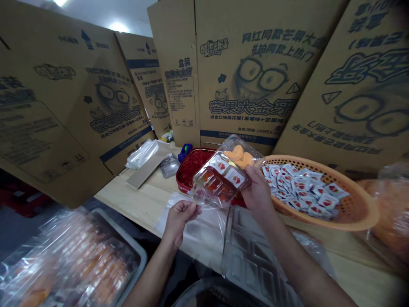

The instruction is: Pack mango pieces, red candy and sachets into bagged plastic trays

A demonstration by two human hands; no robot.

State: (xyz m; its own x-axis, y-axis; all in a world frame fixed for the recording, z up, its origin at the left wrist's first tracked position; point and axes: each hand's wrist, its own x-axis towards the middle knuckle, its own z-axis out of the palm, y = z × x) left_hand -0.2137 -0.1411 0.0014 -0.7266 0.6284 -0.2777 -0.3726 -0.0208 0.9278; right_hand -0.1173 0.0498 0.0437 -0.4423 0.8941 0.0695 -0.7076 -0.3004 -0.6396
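My right hand (257, 189) grips the edge of a clear plastic tray (225, 172), tilted above the table. Orange candy pieces (239, 156), white printed sachets (234, 176) and reddish-orange pieces (214, 184) sit in its compartments. At the tray's lower left end, my left hand (180, 217) pinches a clear plastic bag (204, 200) between thumb and fingers. The bag's mouth lies at that end of the tray; how far it covers the tray I cannot tell. Beneath my left hand lies a pile of clear bags (204, 230).
An orange basket (361, 213) of sachets stands at right, beside stacked empty trays (255, 256). Behind the held tray is a red container (182, 185). A grey bin (140, 251) of filled packs sits lower left. Large cardboard boxes (249, 25) wall off the table's back.
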